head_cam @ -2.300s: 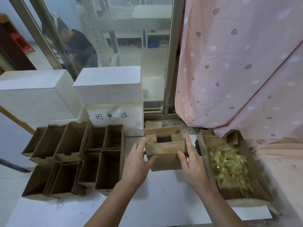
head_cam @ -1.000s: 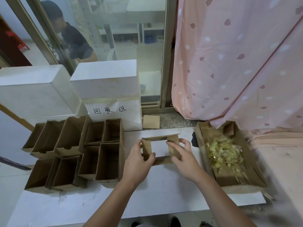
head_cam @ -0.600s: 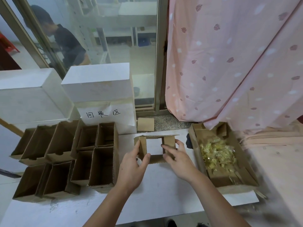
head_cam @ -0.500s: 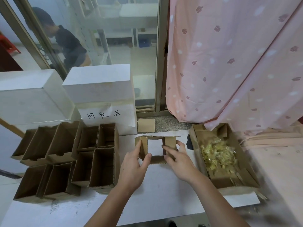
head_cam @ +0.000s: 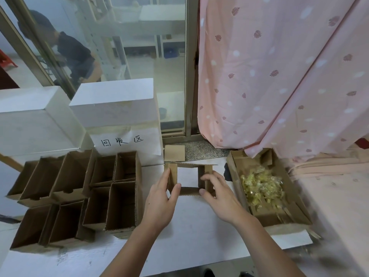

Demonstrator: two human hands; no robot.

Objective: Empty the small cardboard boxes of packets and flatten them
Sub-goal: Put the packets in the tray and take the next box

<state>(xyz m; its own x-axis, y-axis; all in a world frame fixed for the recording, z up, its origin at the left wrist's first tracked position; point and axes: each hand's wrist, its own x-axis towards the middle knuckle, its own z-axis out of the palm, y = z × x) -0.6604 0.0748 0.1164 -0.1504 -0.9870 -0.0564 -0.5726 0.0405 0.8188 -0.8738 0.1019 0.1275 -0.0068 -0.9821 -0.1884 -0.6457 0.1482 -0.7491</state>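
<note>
The pink curtain (head_cam: 279,76) hangs over the far corner of the packet tray (head_cam: 235,172), the right hand (head_cam: 221,196) is motion-blurred, and both forearms run off the picture's bottom edge

Two bare forearms are seen, entering from the lower edge of the view. No sleeve is shown on either one up to the frame's edge. The left hand (head_cam: 159,200) and right hand (head_cam: 221,198) are ungloved; rings, watches and bands are not visible.

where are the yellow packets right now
The yellow packets lie in the open cardboard tray on the table's right side, just right of the right hand.
</note>
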